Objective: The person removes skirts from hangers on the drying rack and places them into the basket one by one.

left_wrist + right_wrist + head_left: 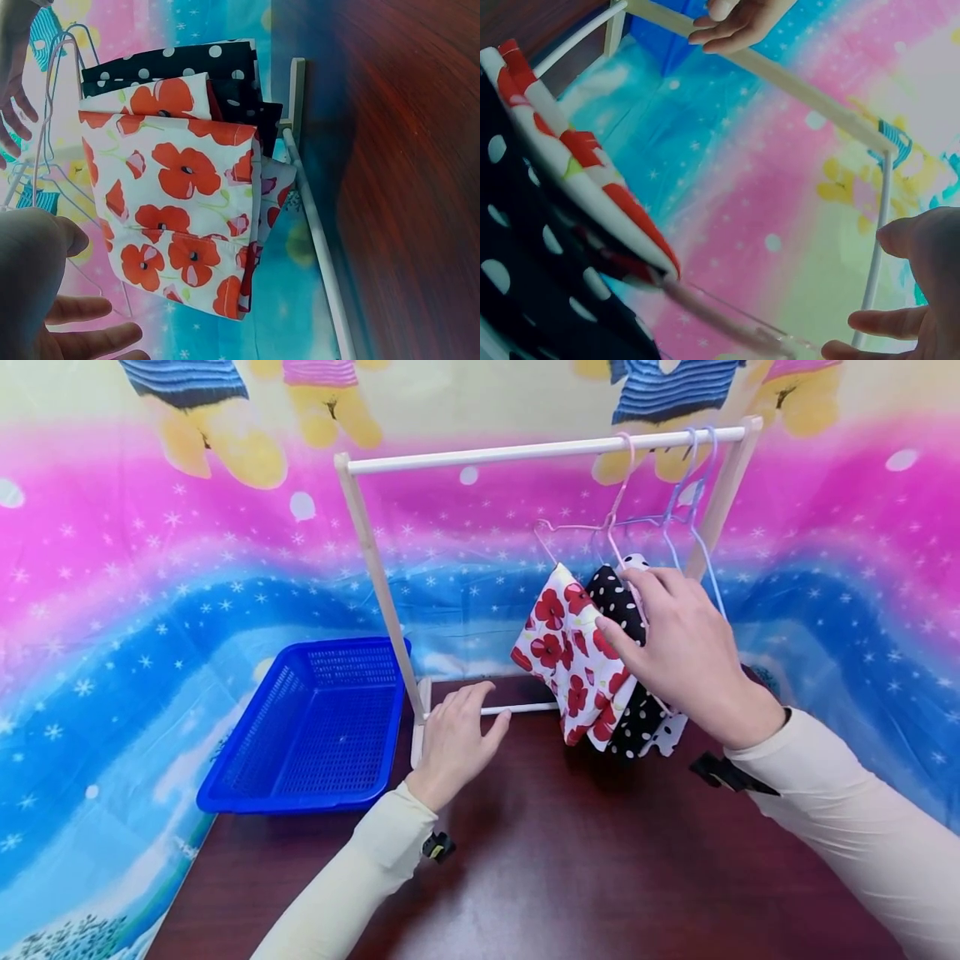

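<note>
A white cloth with red flowers (551,647) hangs folded from a pink hanger (577,527) on a small wooden rack (480,456). Behind it hang a black polka-dot cloth (615,597) and a white dotted one (636,561), mostly hidden, near two bluish hangers (693,485). My right hand (686,647) is beside the flowered cloth, fingers spread; its right wrist view shows nothing between thumb and fingers. To the left of the cloths, my left hand (459,739) hovers before the rack's lower bar with loose fingers, holding nothing.
A blue plastic basket (300,805) with no contents stands left of the rack, close to its left post (378,581). Everything rests on a dark reddish table (540,868). A colourful printed curtain (112,568) surrounds the back and sides.
</note>
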A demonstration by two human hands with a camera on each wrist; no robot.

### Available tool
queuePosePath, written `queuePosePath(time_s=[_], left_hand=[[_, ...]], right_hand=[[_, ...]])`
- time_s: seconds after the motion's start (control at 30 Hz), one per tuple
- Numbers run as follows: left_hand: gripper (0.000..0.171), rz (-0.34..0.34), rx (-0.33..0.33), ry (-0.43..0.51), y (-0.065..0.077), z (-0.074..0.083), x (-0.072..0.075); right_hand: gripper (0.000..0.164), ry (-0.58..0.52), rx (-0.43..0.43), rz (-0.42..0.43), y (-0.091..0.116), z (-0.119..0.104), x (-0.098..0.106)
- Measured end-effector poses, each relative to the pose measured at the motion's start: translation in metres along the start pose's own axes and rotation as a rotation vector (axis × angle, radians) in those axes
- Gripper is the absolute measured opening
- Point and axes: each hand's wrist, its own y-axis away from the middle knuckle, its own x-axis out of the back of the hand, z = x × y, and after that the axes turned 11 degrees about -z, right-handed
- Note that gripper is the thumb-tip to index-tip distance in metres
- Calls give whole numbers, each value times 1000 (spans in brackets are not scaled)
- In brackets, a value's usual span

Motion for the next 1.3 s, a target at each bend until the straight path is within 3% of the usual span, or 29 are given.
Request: queuePosePath(time_s=[0.43, 1.0, 1.3], left_hand=[[48, -13, -10, 8, -4, 5, -7], [51, -19, -9, 21, -10, 11, -13], [50, -33, -16, 24, -12, 13, -15]], right_hand=[[72, -69, -80, -102, -12, 12, -4], [77, -144, -87, -111, -17, 21, -19], [55, -87, -48, -109, -20, 23, -21]])
